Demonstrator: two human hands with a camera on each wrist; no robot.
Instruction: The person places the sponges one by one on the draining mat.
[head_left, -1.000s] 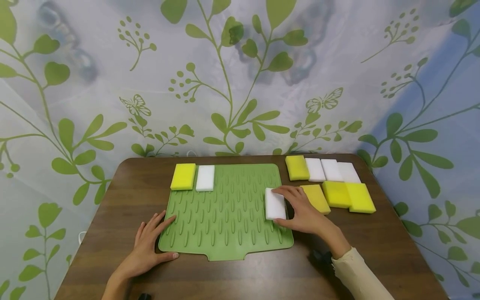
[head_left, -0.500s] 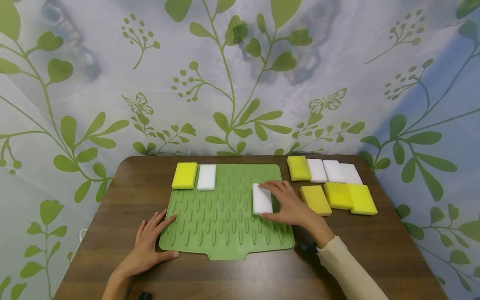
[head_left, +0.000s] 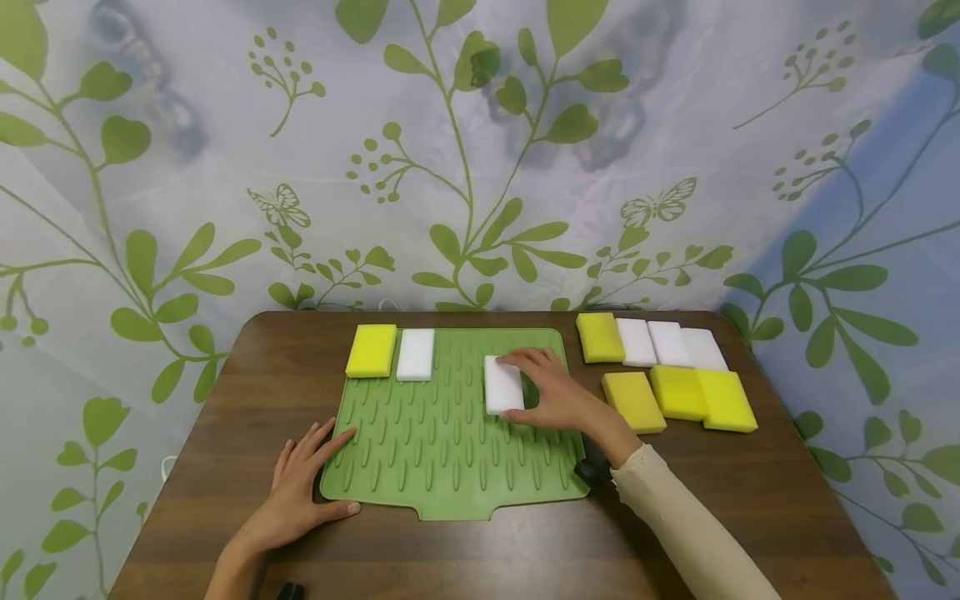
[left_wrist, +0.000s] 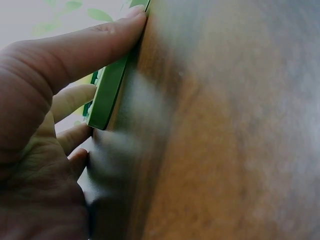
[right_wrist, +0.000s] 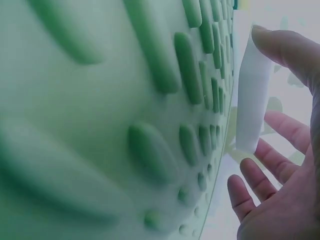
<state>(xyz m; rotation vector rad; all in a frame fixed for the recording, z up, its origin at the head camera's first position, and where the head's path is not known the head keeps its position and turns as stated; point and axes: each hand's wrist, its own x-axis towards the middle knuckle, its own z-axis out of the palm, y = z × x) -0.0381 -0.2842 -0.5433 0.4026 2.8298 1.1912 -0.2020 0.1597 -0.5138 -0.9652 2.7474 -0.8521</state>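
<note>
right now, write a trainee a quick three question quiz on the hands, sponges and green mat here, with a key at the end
1. Multiple choice: what does the right hand hold?
a) a yellow sponge
b) a white sponge
c) nothing
2. True or false: on the mat, the yellow sponge lies to the left of the white one beside it.
3. Count: how many yellow sponges lie to the right of the mat?

Key
1. b
2. True
3. Four
</note>
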